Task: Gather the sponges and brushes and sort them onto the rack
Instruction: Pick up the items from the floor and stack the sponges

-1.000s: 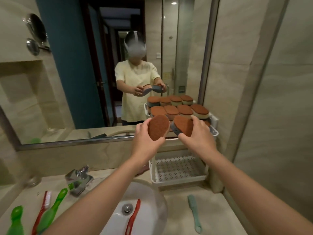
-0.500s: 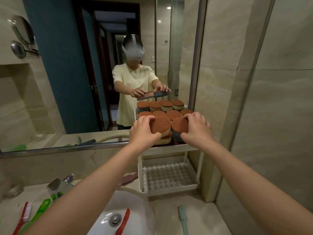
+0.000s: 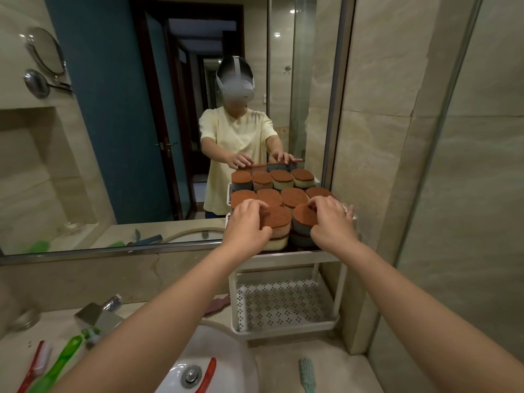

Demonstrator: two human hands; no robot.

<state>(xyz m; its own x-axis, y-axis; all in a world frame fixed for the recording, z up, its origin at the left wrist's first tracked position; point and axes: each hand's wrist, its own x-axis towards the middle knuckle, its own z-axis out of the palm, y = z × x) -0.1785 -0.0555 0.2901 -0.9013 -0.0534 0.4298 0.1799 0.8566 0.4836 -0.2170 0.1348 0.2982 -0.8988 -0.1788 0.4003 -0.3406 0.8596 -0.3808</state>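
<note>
A white two-tier rack stands against the mirror at the counter's right. Several brown-topped sponges fill its top shelf. My left hand grips a yellow-bodied sponge lying on top of another at the shelf's front. My right hand grips a grey-bodied sponge stacked beside it. The lower perforated shelf holds nothing. Brushes lie around the basin: a red brush in the sink, a teal brush on the counter, green brush and a red-white brush at the left.
The white sink sits below my arms, a chrome tap to its left. A dark pink brush lies behind the basin by the rack. The large mirror backs the counter; a tiled wall closes the right side.
Both hands have lowered the two sponges from mid-air onto the front stacks of the top shelf and still grip them. The view has shifted right and closer to the rack.
</note>
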